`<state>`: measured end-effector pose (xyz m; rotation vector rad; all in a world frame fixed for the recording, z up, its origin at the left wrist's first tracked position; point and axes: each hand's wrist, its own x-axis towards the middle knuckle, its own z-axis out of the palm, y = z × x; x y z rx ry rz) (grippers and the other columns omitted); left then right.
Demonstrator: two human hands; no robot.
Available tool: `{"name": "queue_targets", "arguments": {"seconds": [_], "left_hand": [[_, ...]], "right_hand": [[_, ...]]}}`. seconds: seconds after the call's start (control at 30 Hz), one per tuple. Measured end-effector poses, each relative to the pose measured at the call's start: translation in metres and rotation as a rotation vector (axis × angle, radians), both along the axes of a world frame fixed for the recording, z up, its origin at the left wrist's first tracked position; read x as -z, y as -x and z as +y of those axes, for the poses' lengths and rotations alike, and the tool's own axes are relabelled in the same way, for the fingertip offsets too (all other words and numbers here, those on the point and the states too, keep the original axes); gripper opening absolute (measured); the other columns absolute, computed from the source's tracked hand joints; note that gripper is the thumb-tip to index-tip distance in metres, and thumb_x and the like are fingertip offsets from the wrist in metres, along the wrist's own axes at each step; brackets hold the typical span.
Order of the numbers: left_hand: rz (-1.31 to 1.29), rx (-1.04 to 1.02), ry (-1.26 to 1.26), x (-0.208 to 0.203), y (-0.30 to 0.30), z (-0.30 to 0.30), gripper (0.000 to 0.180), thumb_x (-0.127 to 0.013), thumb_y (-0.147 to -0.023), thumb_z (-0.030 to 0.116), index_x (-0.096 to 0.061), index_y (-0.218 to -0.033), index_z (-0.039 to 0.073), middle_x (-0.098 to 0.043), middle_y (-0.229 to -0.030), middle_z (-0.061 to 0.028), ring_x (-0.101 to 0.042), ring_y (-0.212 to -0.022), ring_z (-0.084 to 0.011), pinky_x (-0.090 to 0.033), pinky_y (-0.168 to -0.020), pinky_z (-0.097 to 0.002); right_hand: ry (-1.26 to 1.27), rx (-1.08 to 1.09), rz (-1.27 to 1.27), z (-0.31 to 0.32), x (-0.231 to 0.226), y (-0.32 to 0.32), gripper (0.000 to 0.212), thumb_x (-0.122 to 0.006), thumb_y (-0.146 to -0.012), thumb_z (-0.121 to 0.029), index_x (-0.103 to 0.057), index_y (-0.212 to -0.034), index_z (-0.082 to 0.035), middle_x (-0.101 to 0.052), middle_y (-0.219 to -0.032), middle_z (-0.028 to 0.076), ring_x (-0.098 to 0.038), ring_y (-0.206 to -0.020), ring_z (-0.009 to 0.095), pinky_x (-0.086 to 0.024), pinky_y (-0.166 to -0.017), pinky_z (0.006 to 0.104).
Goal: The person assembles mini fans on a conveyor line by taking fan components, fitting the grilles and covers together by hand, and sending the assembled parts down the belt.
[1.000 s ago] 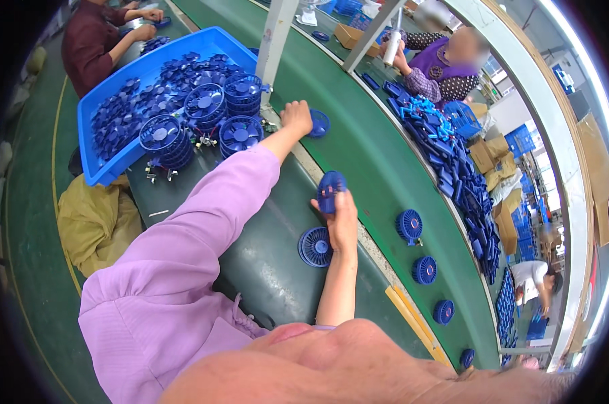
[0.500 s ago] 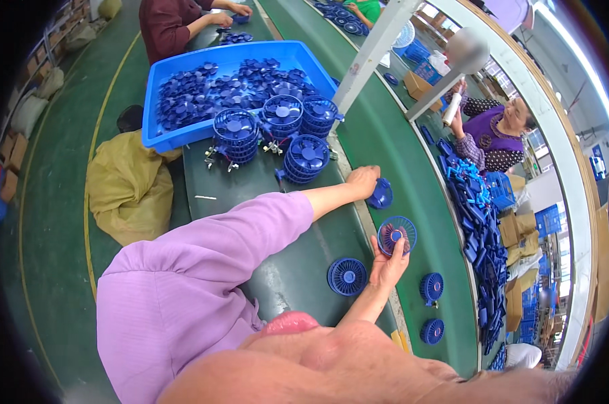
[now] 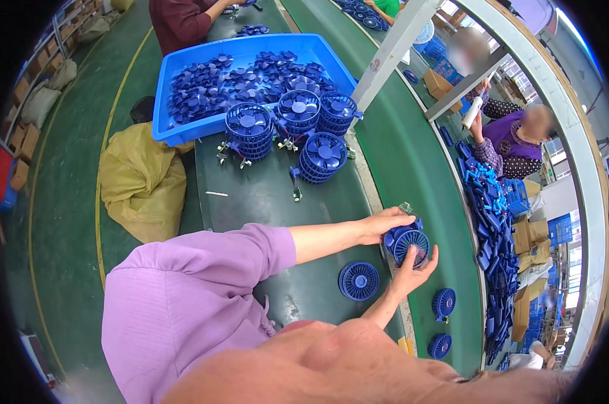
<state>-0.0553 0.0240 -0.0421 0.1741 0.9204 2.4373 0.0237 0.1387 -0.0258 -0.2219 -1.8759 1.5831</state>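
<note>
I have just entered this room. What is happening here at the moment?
A person's left hand holds a blue fan part close to a round blue grille in the right hand. Another grille lies on the dark green table. Stacked blue fan cages stand beside a blue tray of loose fan blades. Two round blue pieces lie on the green belt.

Green floor [image 3: 69, 229] (with yellow lines [image 3: 97, 202])

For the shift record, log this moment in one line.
left hand: holding blue fan part | right hand: holding round grille | nearby: loose grille, caged fans, tray
</note>
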Motion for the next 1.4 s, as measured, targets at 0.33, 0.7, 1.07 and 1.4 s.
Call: {"name": "queue_targets", "arguments": {"seconds": [0.33,0.7,1.07,1.4], "left_hand": [[-0.130,0.231,-0.316,-0.004,-0.005,-0.011,0.037,-0.052,-0.096,0.043,-0.056,-0.112,0.010,-0.064,-0.104,-0.0060,-0.064,-0.093,-0.0179,-0.054,-0.082,-0.0367],[0.236,-0.315,0.067,-0.028,-0.048,0.005,0.042,-0.043,-0.101,0.035,-0.042,-0.131,0.006,-0.049,-0.122,-0.0083,-0.048,-0.114,-0.0160,-0.038,-0.100,-0.0300],[1.007,-0.706,0.547,-0.045,-0.059,-0.017,0.041,-0.055,-0.086,0.016,-0.045,-0.125,0.006,-0.050,-0.119,-0.0149,-0.044,-0.116,-0.0336,-0.035,-0.101,-0.0429],[0.867,-0.723,0.543,-0.036,-0.057,-0.011,0.039,-0.049,-0.089,0.019,-0.045,-0.125,0.003,-0.052,-0.117,-0.0144,-0.048,-0.110,-0.0300,-0.037,-0.099,-0.0398]], "right_hand": [[-0.717,-0.044,-0.014,-0.005,-0.004,-0.005,0.051,-0.046,-0.096,-0.033,-0.043,-0.137,-0.003,-0.044,-0.135,0.022,-0.043,-0.125,0.038,-0.034,-0.104,0.0464],[-0.458,-0.306,0.063,-0.026,-0.005,-0.007,0.095,-0.033,-0.087,-0.074,-0.023,-0.146,-0.001,-0.033,-0.146,0.021,-0.034,-0.134,0.035,-0.027,-0.110,0.0449],[0.524,-0.387,-0.177,-0.045,-0.008,-0.021,0.078,-0.030,-0.093,-0.066,-0.026,-0.144,-0.007,-0.039,-0.140,0.012,-0.045,-0.126,0.028,-0.041,-0.104,0.0426],[0.500,-0.411,-0.080,-0.037,0.014,-0.007,0.070,-0.037,-0.096,-0.060,-0.034,-0.139,-0.005,-0.044,-0.135,0.010,-0.045,-0.124,0.023,-0.041,-0.102,0.0365]]}}
